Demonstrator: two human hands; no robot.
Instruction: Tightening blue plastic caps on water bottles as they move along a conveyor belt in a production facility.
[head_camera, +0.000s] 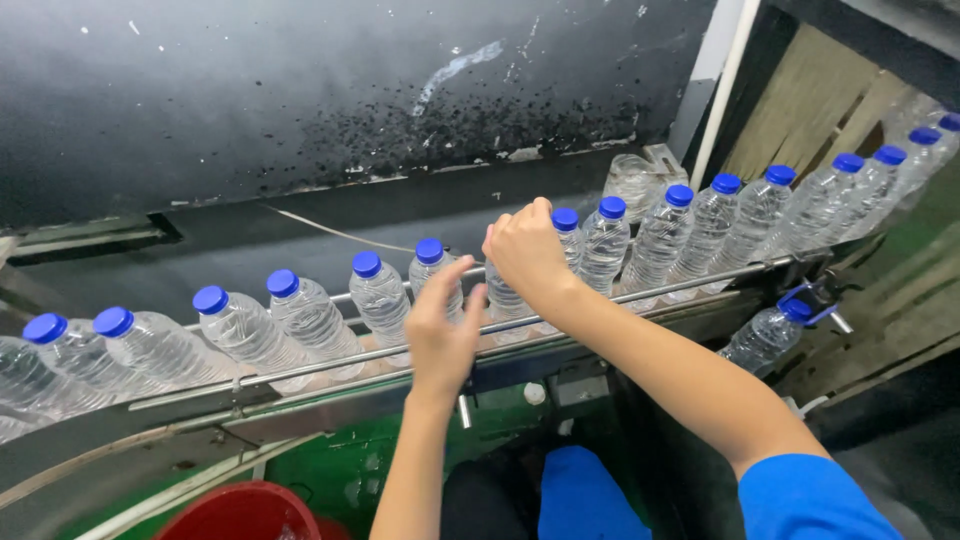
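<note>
My right hand (525, 250) closed over a clear plastic blue-capped bottle (505, 295) on the steel conveyor rail (330, 362); my left hand (443, 335), open and empty, hovered just in front. Judged risk: a careless pull could topple the neighbouring bottle (432, 280).

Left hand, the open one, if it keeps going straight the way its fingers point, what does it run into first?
Most likely the clear bottle with a blue cap right above the left hand, standing on the conveyor behind the metal guide rail. The fingertips already overlap it in the picture, though depth is hard to judge.

Clear bottles (310, 322) with blue caps (366, 264) (all alike), red bucket (240, 512), green floor (340, 455).
</note>
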